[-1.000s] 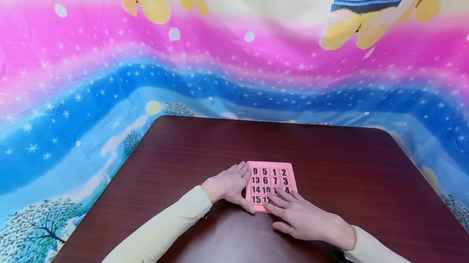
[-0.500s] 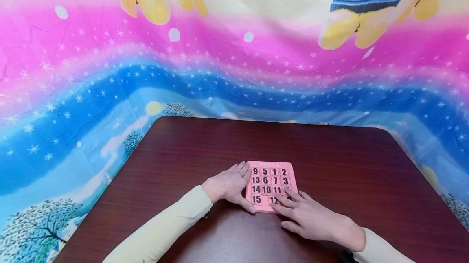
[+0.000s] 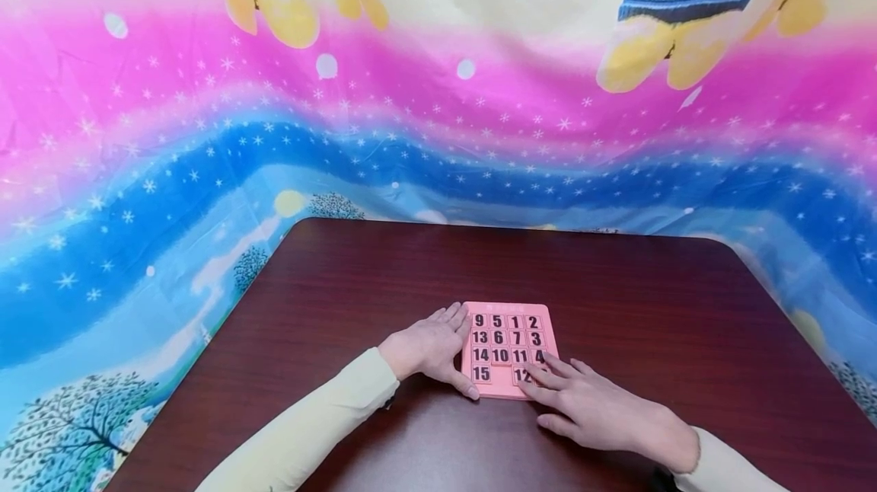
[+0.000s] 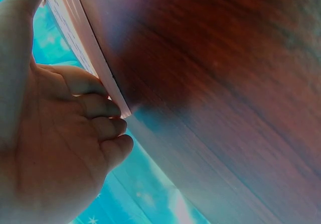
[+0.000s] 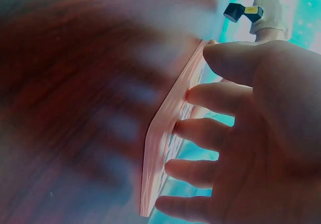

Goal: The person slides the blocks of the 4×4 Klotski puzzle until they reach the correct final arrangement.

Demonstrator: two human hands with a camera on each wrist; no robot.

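Note:
A pink sliding number puzzle [image 3: 505, 308] lies flat on the table, its square tiles printed with black numbers. The bottom row shows a bare slot beside tile 15 [image 3: 482, 374], with tile 12 [image 3: 521, 375] to the right of that slot. My left hand [image 3: 430, 347] rests along the left side, fingers extended at the edge and thumb at the near-left corner. Over the near-right corner, my right hand [image 3: 603, 410] spreads its fingers, fingertips touching the tiles around 12 and covering the last tile. From the right wrist, straight fingers [image 5: 200, 132] reach to the puzzle's edge.
The dark reddish-brown wooden table [image 3: 384, 271] has rounded far corners. A colourful printed cloth [image 3: 425, 119] hangs behind it and down its sides. A black device [image 5: 242, 12] is strapped at the left sleeve.
Tile 12 has slid one place right, leaving the slot beside 15 bare. My right hand has moved right with it, uncovering 10 and 11. The left hand stays put.

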